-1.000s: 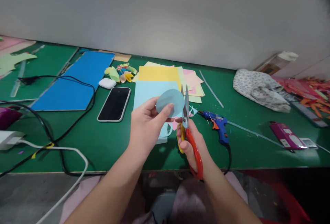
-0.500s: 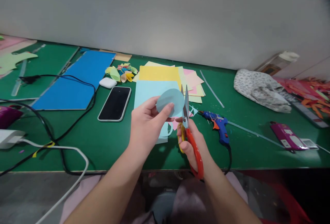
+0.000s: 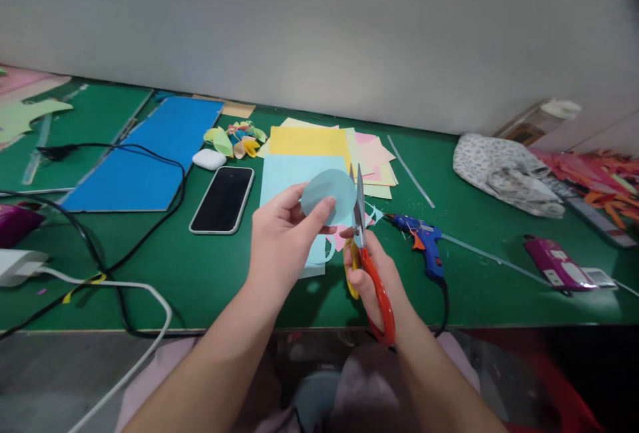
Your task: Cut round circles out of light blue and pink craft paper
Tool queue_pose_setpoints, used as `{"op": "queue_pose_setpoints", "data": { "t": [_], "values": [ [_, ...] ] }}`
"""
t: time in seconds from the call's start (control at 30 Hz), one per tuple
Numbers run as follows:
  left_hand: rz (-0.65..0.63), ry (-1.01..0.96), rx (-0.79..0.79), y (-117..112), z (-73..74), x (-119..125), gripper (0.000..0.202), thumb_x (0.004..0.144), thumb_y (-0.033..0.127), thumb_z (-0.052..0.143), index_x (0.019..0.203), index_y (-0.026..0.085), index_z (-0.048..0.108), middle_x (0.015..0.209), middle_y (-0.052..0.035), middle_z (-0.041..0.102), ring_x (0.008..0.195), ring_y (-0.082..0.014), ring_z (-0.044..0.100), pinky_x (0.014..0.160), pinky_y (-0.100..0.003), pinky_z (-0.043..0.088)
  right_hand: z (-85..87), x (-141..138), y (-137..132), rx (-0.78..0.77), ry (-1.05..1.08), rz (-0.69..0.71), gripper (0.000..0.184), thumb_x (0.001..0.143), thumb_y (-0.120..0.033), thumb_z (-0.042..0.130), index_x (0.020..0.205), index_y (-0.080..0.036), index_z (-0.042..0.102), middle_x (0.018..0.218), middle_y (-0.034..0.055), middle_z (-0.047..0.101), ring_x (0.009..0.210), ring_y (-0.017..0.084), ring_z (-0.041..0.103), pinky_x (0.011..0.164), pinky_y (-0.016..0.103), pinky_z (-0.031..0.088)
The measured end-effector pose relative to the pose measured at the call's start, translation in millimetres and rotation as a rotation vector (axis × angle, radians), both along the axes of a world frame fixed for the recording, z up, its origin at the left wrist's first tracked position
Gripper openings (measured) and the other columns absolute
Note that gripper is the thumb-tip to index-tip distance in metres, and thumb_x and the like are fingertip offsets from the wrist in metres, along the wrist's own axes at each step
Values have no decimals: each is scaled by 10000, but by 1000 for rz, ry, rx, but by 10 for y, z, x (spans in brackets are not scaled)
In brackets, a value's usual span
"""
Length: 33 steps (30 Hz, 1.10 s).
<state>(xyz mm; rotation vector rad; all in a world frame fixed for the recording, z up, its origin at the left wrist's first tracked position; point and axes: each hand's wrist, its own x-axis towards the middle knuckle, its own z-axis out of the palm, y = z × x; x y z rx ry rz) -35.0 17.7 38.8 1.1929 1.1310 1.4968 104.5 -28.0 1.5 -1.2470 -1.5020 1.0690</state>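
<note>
A round blue paper (image 3: 319,190) is being pinched in the left grip (image 3: 279,237), maybe so its edge is being left free for the open scissors (image 3: 363,240), which are being held just beside by the curled right grip (image 3: 379,273).

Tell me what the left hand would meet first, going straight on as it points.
Most likely the scissors in the right hand: their blades stand just beyond the disc that the left hand holds, though the gap in depth is unclear.

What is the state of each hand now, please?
Left hand: closed, holding a blue paper circle.
Right hand: closed, holding the scissors, blades slightly apart.
</note>
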Motion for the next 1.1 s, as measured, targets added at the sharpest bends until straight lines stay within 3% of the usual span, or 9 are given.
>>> {"op": "queue_pose_setpoints", "data": {
  "t": [0.37,1.1],
  "values": [
    [51,7,-5,7,14,-11,238,705,334,723,881,175,707,730,13,678,617,-126,628,531,-240,593,-68,25,9,-38,43,20,832,607,-841,486,1181,-239,486,820,3,474,575,120,437,531,272,406],
    [-8,15,1,17,-16,-18,271,704,370,718,891,174,706,710,20,655,599,-103,596,537,-234,594,-15,15,16,-41,21,18,744,653,-806,503,1109,-219,496,761,-15,456,557,107,415,496,239,368]
  ]
}}
